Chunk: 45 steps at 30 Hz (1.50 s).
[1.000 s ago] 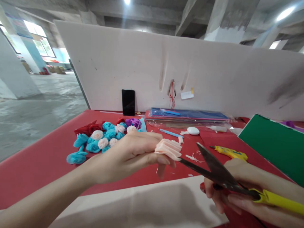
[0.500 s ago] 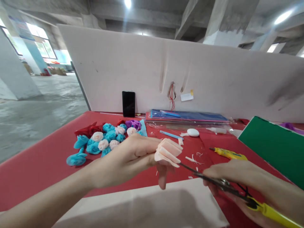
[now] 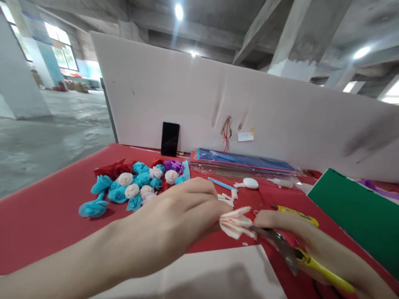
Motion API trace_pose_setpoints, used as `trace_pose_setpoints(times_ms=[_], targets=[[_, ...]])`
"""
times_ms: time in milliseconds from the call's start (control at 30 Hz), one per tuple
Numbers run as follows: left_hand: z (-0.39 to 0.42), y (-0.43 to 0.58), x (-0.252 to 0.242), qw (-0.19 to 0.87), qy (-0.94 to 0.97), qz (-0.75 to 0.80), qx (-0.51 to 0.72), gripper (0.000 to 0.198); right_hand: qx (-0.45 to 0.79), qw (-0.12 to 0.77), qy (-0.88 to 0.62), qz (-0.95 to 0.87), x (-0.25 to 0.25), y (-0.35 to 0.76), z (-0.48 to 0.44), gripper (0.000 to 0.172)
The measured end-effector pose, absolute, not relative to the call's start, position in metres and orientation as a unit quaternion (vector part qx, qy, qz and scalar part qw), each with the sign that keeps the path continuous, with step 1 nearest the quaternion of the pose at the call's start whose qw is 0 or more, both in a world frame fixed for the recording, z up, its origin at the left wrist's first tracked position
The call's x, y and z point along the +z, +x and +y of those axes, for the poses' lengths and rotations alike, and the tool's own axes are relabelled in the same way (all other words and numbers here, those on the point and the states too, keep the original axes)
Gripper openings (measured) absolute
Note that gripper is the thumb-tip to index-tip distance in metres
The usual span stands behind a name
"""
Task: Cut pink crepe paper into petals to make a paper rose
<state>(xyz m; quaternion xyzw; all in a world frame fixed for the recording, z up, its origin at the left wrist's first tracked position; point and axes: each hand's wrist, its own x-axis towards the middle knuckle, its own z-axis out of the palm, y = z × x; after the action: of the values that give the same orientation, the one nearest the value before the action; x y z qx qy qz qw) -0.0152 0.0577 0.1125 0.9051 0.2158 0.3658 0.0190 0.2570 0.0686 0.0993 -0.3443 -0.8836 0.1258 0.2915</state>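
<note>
Your red bench (image 3: 52, 216) carries clustered flowers (image 3: 142, 179), a black phone (image 3: 170, 139), a yellow glue gun (image 3: 298, 213) and a pale sheet (image 3: 215, 270) near you.

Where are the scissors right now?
In the head view, the scissors are at lower right, in the right hand, just right of the pink paper.

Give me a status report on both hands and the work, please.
Left hand gripping fanned pale-pink paper. Right hand holding yellow-handled metal scissors, tip at paper's edge. Long yellow glue gun partly hidden behind right hand.
</note>
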Motion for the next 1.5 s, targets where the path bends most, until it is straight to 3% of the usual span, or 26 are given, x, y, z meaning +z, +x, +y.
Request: trace_pose_setpoints(times_ms=[167,300,533,633,800,900,1200,1500], targets=[[0.049,-0.014,0.122,-0.049,0.929,0.209,0.301,0.042,0.16,0.251,-0.272,-0.915,0.101,0.254,0.076,0.031],[0.047,-0.017,0.13,-0.019,0.95,0.18,0.256,0.036,0.107,0.247,-0.234,-0.934,0.104,0.25,0.077,0.039],[0.042,-0.018,0.133,-0.049,0.961,0.15,0.227,0.02,0.094,0.245,-0.234,-0.936,0.1,0.249,0.081,0.034],[0.034,-0.017,0.131,-0.069,0.951,0.166,0.253,0.011,0.071,0.242,-0.232,-0.939,0.096,0.249,0.084,0.031],[0.024,-0.012,0.127,-0.096,0.916,0.228,0.314,0.019,0.018,0.28,-0.202,-0.938,0.095,0.244,0.086,0.036],[0.023,-0.01,0.127,-0.123,0.906,0.24,0.327,0.025,0.006,0.288,-0.192,-0.938,0.096,0.242,0.086,0.029],[0.025,-0.01,0.123,-0.124,0.91,0.225,0.327,0.031,0.014,0.303,-0.198,-0.932,0.094,0.245,0.086,0.018],[0.025,-0.008,0.122,-0.118,0.908,0.224,0.334,0.032,0.045,0.296,-0.201,-0.933,0.094,0.244,0.084,0.024]])
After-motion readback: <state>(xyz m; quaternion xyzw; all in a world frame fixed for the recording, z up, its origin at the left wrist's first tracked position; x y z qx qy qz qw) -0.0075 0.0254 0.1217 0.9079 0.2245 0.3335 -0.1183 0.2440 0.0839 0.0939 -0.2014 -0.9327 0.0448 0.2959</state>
